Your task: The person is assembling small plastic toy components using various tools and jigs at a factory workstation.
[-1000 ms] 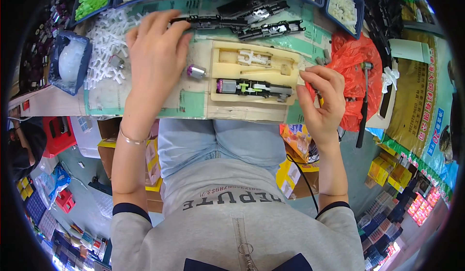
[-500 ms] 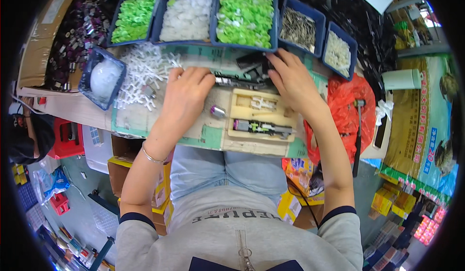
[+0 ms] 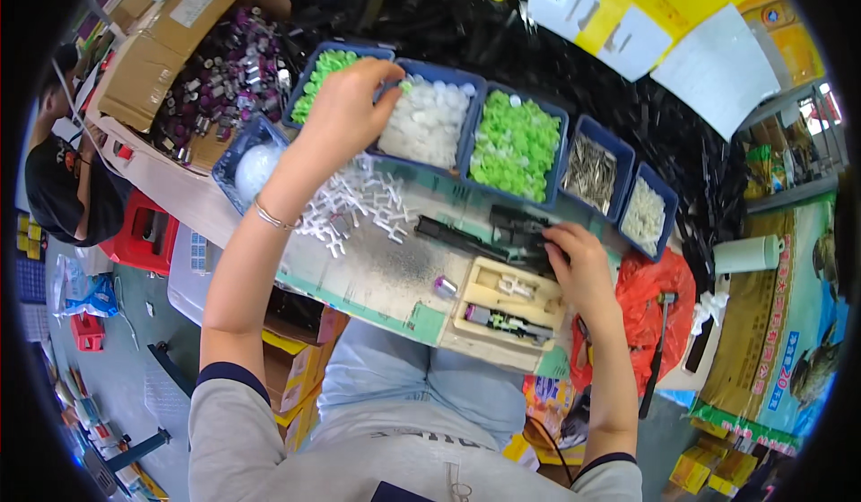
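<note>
My left hand [image 3: 345, 108] reaches far forward, its bunched fingertips over the near-left corner of a blue bin of white caps [image 3: 430, 125], beside a bin of green parts [image 3: 316, 81]. Whether it holds a piece is hidden. My right hand [image 3: 581, 267] grips a black plastic part [image 3: 518, 229] lying just beyond a pale wooden jig [image 3: 502, 309]. A dark assembled piece rests in the jig's near slot. Another long black part [image 3: 453, 236] lies to the left on the green mat [image 3: 377, 273].
More blue bins hold green caps [image 3: 516, 143], metal pins [image 3: 592, 168] and white bits [image 3: 644, 217]. White cross-shaped pieces [image 3: 359, 204] are heaped on the mat near a small purple cylinder [image 3: 444, 285]. A red bag [image 3: 659, 291] and hammer [image 3: 657, 350] lie right. Another person [image 3: 54, 170] sits far left.
My left hand has lifted off the mat and gone forward to the bins. My right hand has drawn back to the black part by the jig. The view has tilted up.
</note>
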`<move>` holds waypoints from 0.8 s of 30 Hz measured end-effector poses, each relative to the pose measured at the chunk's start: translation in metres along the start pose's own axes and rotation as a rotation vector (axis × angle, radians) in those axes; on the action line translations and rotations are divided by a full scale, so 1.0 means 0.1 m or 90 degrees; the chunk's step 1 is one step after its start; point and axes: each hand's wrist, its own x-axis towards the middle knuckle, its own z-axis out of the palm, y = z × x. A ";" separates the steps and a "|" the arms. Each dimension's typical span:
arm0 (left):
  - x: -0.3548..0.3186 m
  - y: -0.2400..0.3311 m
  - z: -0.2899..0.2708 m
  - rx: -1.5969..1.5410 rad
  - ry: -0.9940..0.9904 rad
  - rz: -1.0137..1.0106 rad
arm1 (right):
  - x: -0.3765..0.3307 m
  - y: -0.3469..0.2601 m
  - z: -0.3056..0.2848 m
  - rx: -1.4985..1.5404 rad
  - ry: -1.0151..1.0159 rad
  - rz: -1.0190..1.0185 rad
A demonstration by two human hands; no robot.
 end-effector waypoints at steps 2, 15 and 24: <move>-0.03 0.12 0.05 -0.037 -0.018 0.017 | 0.01 0.01 -0.03 -0.006 -0.020 0.010; -0.85 0.95 0.84 -0.099 -0.204 0.125 | 0.08 0.01 -0.04 -0.218 -0.072 -0.122; -0.90 1.22 0.59 -0.243 -0.128 0.102 | -0.21 -0.27 -0.38 0.190 -0.085 0.065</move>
